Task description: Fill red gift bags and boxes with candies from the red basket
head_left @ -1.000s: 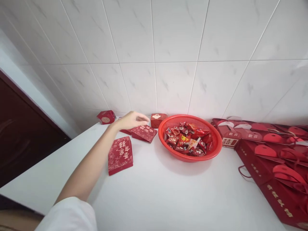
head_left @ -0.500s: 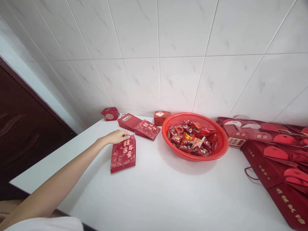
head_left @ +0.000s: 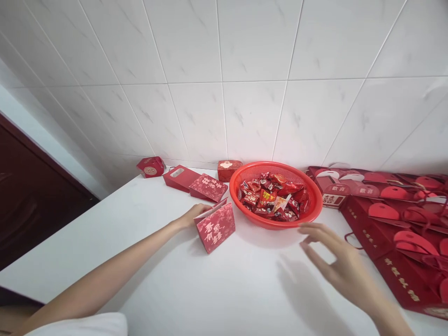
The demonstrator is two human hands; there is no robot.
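Note:
My left hand (head_left: 196, 215) grips a red gift box (head_left: 217, 227) with white lettering by its back side. The box is raised onto its lower edge, tilted, and its top looks parted; the box hides some of my fingers. My right hand (head_left: 332, 259) hovers above the table, fingers apart and holding nothing, just in front of the basket's right rim. Between and behind both hands sits a red plastic basket (head_left: 241, 212) with several wrapped candies (head_left: 268, 198) in it.
Behind my left hand lie two flat red boxes (head_left: 182, 179). A small red box (head_left: 229, 170) and a six-sided red box (head_left: 151, 167) stand by the tiled wall (head_left: 196, 116). Rows of red gift boxes (head_left: 385, 233) fill the right of the white table (head_left: 245, 294).
My left hand has moved right and tipped the gift box up from lying flat. My right hand has come into view at the right. The view has shifted slightly.

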